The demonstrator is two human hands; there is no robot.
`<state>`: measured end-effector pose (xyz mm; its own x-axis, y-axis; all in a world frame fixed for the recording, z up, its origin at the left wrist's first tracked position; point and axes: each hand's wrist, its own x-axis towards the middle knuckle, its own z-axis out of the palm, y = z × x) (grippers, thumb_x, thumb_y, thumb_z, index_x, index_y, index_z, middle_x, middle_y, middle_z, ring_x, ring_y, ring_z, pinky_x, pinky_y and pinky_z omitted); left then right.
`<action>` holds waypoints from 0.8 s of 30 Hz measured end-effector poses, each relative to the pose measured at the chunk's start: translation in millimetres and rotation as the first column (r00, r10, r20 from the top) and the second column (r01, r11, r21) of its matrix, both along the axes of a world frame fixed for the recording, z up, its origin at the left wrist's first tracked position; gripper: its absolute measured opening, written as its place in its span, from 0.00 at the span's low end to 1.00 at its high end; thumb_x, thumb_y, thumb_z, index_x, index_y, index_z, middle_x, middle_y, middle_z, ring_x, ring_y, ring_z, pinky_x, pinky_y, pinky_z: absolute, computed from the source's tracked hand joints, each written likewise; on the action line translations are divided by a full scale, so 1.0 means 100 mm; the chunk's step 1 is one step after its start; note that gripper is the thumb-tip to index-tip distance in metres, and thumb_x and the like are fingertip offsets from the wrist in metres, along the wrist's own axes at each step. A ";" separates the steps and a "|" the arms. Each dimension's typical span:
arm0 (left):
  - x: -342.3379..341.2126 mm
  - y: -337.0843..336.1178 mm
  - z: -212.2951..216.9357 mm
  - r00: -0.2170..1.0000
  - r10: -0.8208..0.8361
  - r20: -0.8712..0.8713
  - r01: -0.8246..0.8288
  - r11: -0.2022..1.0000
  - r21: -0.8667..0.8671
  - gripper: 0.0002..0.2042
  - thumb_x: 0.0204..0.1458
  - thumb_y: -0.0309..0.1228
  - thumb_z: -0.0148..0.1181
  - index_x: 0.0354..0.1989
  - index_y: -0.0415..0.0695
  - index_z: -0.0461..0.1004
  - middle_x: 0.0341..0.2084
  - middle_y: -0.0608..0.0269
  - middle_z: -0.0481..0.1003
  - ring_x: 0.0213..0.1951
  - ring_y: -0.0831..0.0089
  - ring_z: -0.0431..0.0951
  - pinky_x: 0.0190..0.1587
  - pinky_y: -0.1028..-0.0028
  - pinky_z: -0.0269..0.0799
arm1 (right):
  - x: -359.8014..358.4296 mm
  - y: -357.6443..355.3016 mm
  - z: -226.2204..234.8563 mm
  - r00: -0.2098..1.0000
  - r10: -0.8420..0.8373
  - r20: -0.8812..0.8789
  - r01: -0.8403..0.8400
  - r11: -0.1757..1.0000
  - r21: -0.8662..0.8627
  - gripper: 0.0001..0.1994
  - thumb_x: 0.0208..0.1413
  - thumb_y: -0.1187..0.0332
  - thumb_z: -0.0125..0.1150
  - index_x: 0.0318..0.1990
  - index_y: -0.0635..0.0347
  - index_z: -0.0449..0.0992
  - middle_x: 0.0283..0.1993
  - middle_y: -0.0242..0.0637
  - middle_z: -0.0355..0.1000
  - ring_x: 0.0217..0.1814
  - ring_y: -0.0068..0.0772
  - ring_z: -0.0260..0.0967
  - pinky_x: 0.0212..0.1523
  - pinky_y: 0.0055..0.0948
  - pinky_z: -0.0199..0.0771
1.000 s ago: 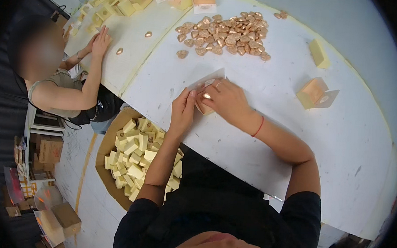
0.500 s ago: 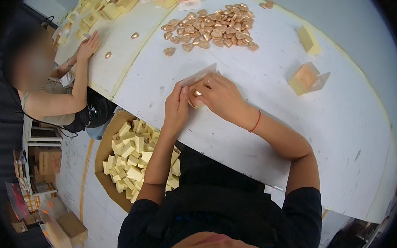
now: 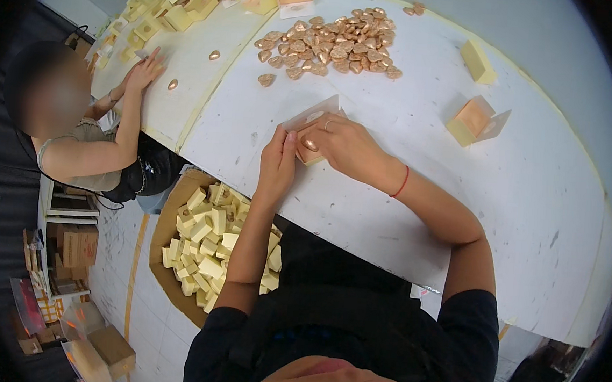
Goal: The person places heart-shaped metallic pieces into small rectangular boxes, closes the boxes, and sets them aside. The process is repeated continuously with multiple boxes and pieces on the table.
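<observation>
A small pale-yellow box (image 3: 313, 159) sits on the white table in front of me, its flap with a round hole standing up on the far side. My left hand (image 3: 278, 160) grips the box's left side, thumb near the rim. Fingers bent over the opening, my right hand (image 3: 354, 148) has a shiny rose-gold, heart-shaped piece (image 3: 309, 143) at its fingertips, inside or just over the box. The fingers partly hide how deep the piece sits. Beyond my hands lies a heap of similar rose-gold pieces (image 3: 339, 44).
An opened box (image 3: 462, 130) and a closed one (image 3: 477, 63) stand at the right. Below the table's edge, a carton (image 3: 162, 270) holds many yellow boxes. A co-worker (image 3: 89, 132) works at the left, near piled boxes (image 3: 180, 18) and two loose gold pieces.
The view has shifted slightly. My right fingers have moved a little over the box, and more of the gold piece shows. My left hand keeps its hold.
</observation>
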<state>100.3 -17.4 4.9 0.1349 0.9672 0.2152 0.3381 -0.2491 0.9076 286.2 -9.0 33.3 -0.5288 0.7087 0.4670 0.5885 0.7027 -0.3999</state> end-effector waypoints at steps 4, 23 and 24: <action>0.00 0.00 0.01 1.000 -0.001 -0.003 0.001 1.000 0.013 0.15 0.68 0.38 0.43 0.39 0.36 0.66 0.25 0.54 0.69 0.30 0.70 0.66 0.37 0.71 0.66 | 0.03 0.02 -0.08 0.999 0.034 0.020 -0.036 0.986 0.163 0.06 0.49 0.74 0.62 0.36 0.58 0.79 0.40 0.33 0.78 0.48 0.39 0.73 0.50 0.37 0.74; 0.09 -0.07 0.17 0.997 -0.056 -0.049 0.052 0.996 -0.078 0.38 0.43 0.31 0.74 0.60 0.38 0.55 0.49 0.46 0.73 0.50 0.61 0.76 0.53 0.67 0.71 | 1.28 0.87 -0.25 0.767 -0.617 0.176 0.622 0.782 0.034 0.12 0.50 0.70 0.66 0.43 0.60 0.79 0.47 0.44 0.74 0.43 0.47 0.74 0.43 0.42 0.77; 0.09 -0.06 0.18 0.998 -0.035 -0.050 0.029 0.994 -0.107 0.38 0.40 0.30 0.76 0.57 0.38 0.55 0.49 0.47 0.73 0.50 0.64 0.75 0.53 0.67 0.71 | 1.24 0.85 -0.22 0.781 -0.614 0.116 0.614 0.788 0.039 0.11 0.51 0.70 0.66 0.42 0.60 0.80 0.44 0.44 0.74 0.42 0.47 0.74 0.43 0.41 0.77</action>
